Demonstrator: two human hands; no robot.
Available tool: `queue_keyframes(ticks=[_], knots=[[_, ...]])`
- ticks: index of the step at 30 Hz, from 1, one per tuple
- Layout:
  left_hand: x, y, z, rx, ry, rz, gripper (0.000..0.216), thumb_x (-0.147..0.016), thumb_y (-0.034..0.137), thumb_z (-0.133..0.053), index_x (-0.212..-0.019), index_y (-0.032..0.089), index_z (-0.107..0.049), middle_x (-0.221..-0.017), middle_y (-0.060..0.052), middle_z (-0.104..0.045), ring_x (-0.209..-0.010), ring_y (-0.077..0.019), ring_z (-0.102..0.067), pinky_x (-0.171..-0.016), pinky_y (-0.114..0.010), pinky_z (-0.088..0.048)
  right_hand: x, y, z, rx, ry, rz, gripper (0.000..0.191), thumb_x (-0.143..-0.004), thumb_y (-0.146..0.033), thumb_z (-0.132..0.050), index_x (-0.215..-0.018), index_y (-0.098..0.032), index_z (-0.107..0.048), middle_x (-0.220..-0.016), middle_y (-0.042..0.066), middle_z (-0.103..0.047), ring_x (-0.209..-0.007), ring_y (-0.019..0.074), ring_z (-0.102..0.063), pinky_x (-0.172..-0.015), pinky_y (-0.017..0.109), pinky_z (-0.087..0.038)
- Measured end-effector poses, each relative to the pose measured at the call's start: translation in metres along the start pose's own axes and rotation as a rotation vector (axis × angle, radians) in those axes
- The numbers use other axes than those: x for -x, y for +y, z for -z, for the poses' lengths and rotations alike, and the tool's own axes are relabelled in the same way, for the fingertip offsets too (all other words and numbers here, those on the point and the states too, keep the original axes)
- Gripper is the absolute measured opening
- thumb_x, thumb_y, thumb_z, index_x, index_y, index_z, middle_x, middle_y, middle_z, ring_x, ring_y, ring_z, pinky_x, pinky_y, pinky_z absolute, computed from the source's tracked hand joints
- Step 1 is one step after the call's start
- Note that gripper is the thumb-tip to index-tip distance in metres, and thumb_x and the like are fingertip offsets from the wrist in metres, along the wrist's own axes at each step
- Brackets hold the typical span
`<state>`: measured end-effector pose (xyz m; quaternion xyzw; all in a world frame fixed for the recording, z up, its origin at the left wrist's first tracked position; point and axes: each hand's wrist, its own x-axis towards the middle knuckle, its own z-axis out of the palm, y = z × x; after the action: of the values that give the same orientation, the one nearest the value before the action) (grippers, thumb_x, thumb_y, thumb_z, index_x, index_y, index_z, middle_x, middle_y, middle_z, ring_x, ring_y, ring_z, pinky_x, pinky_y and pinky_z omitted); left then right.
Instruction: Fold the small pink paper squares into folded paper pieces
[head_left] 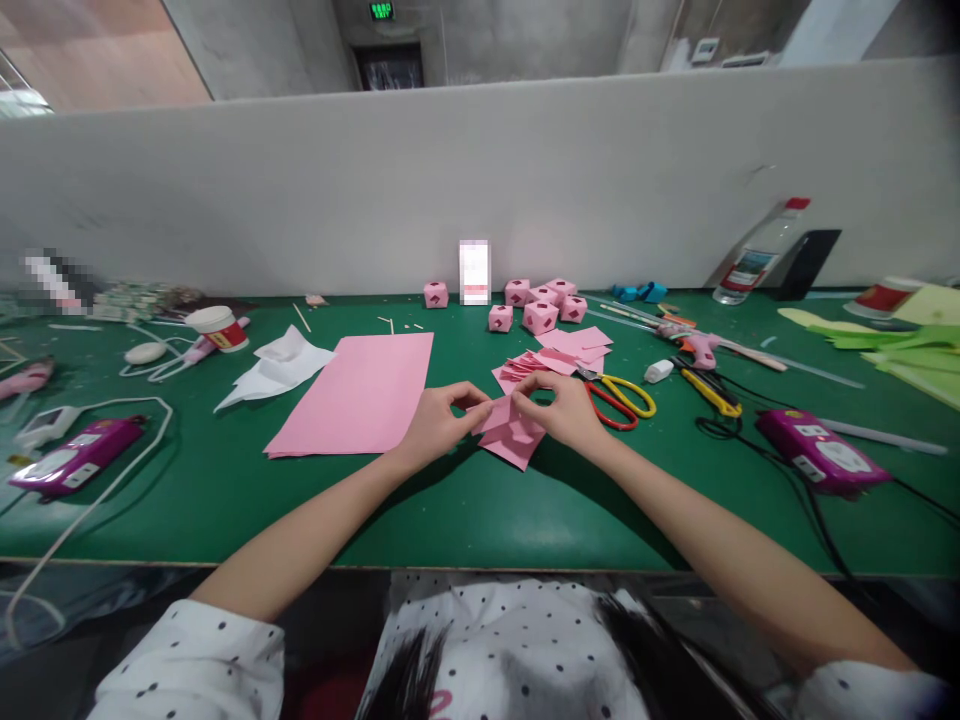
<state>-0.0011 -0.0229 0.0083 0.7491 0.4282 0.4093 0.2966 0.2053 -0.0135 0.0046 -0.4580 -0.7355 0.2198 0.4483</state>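
A small folded pink paper piece [512, 436] lies on the green table [465, 510] in front of me. My left hand [439, 420] pinches its left edge. My right hand [564, 408] pinches its upper right part, fingers curled. Both hands are closed on the paper. A large pink sheet [360, 393] lies flat just left of my left hand. A pile of cut pink pieces [559, 355] sits behind my right hand. Several finished pink paper cubes [540, 303] stand further back.
Scissors with red and yellow handles [619, 398] lie right of my right hand. A pink glue gun [701, 347], a yellow cutter [709, 390] and a purple power strip [821, 450] with cables lie to the right. Another power strip [75, 455], white paper [277, 368] and a cup [217, 328] sit left.
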Motion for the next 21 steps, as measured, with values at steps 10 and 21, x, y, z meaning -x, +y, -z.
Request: queue_keyframes(ticks=[10,21], knots=[[-0.001,-0.004,-0.001,0.017,0.011,0.021,0.017,-0.082,0.031,-0.063,-0.077,0.016,-0.069,-0.074,-0.002,-0.069,-0.070,-0.0150,-0.062,-0.069,-0.026,-0.048,-0.005,0.010,0.005,0.070,0.067,-0.013,0.012,-0.078,-0.028,-0.062,-0.072,-0.019,-0.068,-0.078,0.003,-0.072,-0.075,0.0199,-0.066,-0.074,0.032,-0.048],[-0.001,-0.003,-0.001,0.049,-0.039,-0.010,0.020,-0.085,0.035,-0.061,-0.082,0.017,-0.070,-0.079,-0.001,-0.070,-0.074,-0.0147,-0.063,-0.068,-0.025,-0.047,0.003,-0.004,-0.009,-0.032,-0.130,0.093,0.014,-0.086,-0.028,-0.060,-0.082,-0.019,-0.070,-0.080,0.002,-0.072,-0.076,0.0175,-0.066,-0.072,0.029,-0.048]])
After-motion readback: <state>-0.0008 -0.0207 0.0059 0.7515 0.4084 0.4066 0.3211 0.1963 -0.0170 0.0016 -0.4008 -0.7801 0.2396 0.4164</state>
